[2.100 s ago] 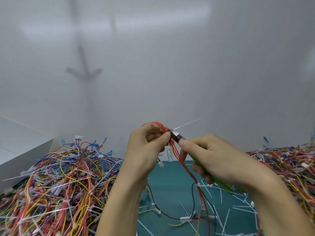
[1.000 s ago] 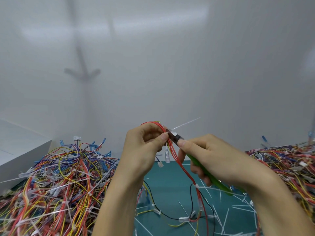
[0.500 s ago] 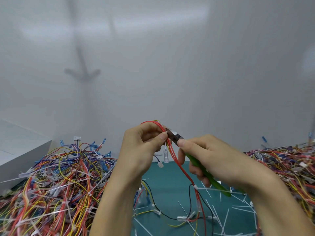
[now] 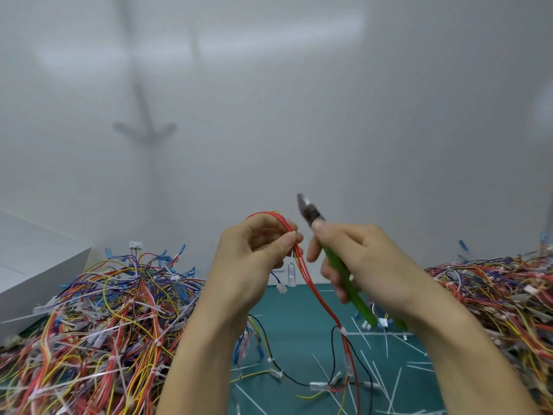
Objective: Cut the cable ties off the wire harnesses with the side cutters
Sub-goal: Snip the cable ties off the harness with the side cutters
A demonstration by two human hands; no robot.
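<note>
My left hand pinches a red wire harness at its looped top, held up over the green mat. The harness hangs down to the mat, with a white cable tie still round it lower down. My right hand grips the green-handled side cutters. Their dark jaws point up and left, a little above and to the right of the loop, clear of the wires.
A big heap of tied harnesses fills the left side, and another heap the right. Cut white tie pieces lie scattered on the green mat. A white box stands far left. A white wall rises behind.
The long white tie tail at the loop is gone. My right hand has lifted the cutters up and away from the harness, jaws now above the loop.
</note>
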